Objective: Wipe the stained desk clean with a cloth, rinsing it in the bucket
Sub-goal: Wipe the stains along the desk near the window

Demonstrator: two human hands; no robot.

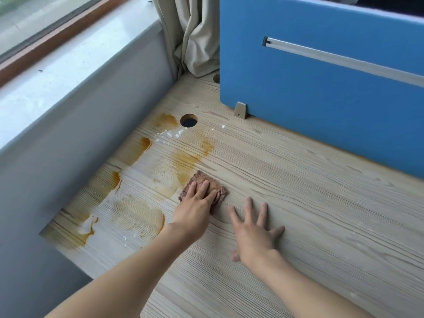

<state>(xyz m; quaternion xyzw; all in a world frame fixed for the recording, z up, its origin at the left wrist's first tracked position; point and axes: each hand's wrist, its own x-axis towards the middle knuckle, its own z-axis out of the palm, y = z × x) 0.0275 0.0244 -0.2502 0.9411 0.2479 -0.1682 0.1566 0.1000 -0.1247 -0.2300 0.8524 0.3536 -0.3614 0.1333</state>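
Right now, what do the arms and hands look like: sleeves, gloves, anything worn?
Nothing worn that I can see: the left hand and right hand have no gloves, rings or watch, and no sleeve shows up to the frame edge.

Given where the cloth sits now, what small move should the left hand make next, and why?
Probably slide the cloth leftward under the left hand, since orange stains lie just left of it while the desk to its right looks clean.

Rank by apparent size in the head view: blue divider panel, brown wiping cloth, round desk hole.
Blue divider panel
Brown wiping cloth, partly under the left hand
Round desk hole, though it lies farther off
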